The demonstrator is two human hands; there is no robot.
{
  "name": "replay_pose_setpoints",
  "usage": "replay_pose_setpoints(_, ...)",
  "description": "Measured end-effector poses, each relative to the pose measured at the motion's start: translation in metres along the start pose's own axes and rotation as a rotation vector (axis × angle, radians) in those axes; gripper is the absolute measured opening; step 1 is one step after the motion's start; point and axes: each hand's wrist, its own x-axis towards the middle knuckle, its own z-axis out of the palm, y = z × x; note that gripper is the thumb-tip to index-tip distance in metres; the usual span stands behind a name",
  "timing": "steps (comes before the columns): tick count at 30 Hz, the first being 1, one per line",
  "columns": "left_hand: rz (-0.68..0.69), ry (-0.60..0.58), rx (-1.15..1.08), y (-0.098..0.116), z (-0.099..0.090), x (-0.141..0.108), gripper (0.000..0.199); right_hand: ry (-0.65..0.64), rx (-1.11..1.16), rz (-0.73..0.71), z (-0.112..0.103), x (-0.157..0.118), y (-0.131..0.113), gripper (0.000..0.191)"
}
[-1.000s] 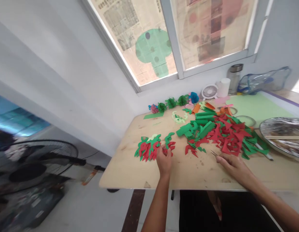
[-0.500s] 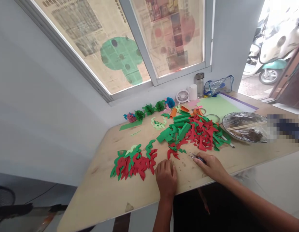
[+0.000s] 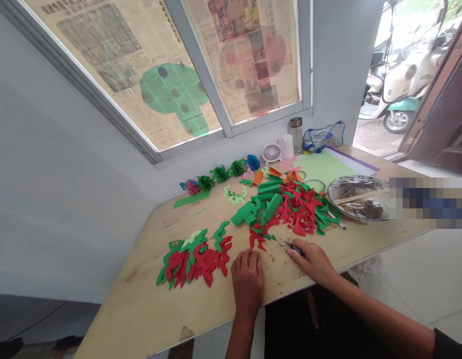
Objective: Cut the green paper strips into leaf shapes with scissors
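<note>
My left hand [image 3: 247, 276] rests palm down on the table near its front edge, its fingers curled in a loose fist and nothing showing in them. Just left of it lies a pile of red and green cut paper shapes [image 3: 204, 262] with wavy edges. My right hand [image 3: 313, 259] is closed around a pair of scissors [image 3: 296, 248] with dark handles, its metal blades pointing left toward small green scraps. Behind both hands spreads a large heap of red and green paper scraps [image 3: 296, 207]. What lies under my left fingers is hidden.
A plastic-covered plate [image 3: 360, 197] with chopsticks across it stands right of the heap. Along the wall are paper ornaments [image 3: 220, 173], a small fan [image 3: 271, 153], a glass bottle [image 3: 296, 135] and a clear pouch [image 3: 324, 137]. Scooters [image 3: 400, 85] show through the doorway.
The camera view has shifted, so everything sits farther left in the picture. My left hand stays on the table, and the right still holds the scissors in nearly the same place.
</note>
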Motion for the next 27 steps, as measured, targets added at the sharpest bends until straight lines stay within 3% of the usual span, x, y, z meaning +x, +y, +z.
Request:
replay_pose_setpoints(12,0.129,-0.072,0.008,-0.015,0.009,0.001,0.038,-0.013,0.072,-0.005,-0.006,0.000,-0.001,0.031)
replay_pose_setpoints(19,0.183,-0.115,-0.012,-0.010,0.006,0.002,0.040,0.038,0.089,0.000,-0.004,0.000,-0.001,0.030)
replay_pose_setpoints(27,0.154,-0.136,-0.164,0.005,0.016,0.037,0.034,0.043,0.076,0.002,-0.001,0.001,-0.001,0.029)
